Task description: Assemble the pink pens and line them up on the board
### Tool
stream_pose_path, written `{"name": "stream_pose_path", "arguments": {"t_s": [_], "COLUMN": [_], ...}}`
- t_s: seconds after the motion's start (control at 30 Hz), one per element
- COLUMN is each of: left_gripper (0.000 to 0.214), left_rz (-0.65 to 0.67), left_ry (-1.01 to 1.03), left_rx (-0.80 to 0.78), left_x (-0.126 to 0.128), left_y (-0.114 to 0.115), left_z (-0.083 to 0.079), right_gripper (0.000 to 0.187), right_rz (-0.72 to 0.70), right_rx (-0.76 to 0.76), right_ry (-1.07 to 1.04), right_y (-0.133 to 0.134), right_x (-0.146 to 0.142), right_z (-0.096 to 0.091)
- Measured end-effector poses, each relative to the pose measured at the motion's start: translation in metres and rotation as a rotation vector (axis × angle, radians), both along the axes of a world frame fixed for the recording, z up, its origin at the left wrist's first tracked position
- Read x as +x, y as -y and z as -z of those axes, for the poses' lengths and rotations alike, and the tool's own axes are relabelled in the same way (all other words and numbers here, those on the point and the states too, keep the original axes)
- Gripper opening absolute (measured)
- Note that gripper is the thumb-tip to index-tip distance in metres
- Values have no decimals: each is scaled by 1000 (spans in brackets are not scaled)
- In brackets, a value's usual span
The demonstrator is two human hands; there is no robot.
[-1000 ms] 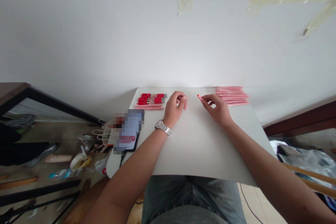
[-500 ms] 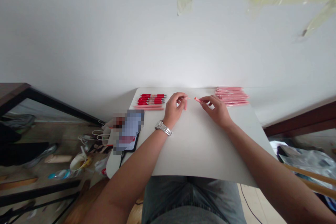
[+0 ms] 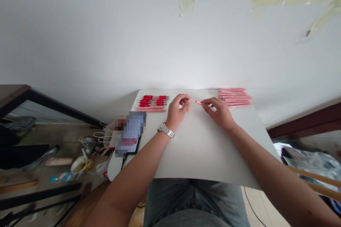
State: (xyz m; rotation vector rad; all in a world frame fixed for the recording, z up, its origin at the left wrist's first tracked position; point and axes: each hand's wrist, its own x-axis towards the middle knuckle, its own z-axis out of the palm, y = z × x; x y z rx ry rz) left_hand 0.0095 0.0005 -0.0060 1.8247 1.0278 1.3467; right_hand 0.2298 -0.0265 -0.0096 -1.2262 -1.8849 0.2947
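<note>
My left hand (image 3: 177,110), with a metal watch on the wrist, is closed on a small pink pen part (image 3: 188,107) that points down from its fingers. My right hand (image 3: 218,112) pinches a thin pink pen piece (image 3: 197,102) whose tip reaches toward the left hand's fingertips. Both hands hover over the far middle of the white table (image 3: 197,149). Several assembled red pens (image 3: 153,100) lie in a row to the left. A stack of pink pen tubes (image 3: 234,97) lies to the right.
A phone (image 3: 131,132) with a cable rests at the table's left edge. Cluttered floor with a cup (image 3: 79,164) and cords lies to the left. A white wall stands right behind the table. Dark wooden furniture (image 3: 306,124) is on the right.
My right hand has moved left with its pink piece, closing the gap until the piece's tip nearly meets the left hand's fingers. The left hand stayed almost still.
</note>
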Motion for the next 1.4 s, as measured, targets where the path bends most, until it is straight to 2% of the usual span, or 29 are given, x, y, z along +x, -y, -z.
{"name": "stream_pose_path", "arguments": {"t_s": [0.6, 0.9, 1.4], "left_gripper": [16, 16, 20], "left_rz": [48, 64, 90], "left_ry": [73, 1, -2], "left_rx": [-57, -45, -36], "left_x": [3, 3, 2], "left_y": [2, 3, 2], "left_z": [2, 1, 3], "right_gripper": [17, 17, 18], "right_rz": [-31, -45, -55], "right_rx": [25, 33, 24], "right_ry": [11, -1, 4], "right_y": [0, 1, 2], "right_x": [1, -1, -1], "right_z": [2, 0, -1]}}
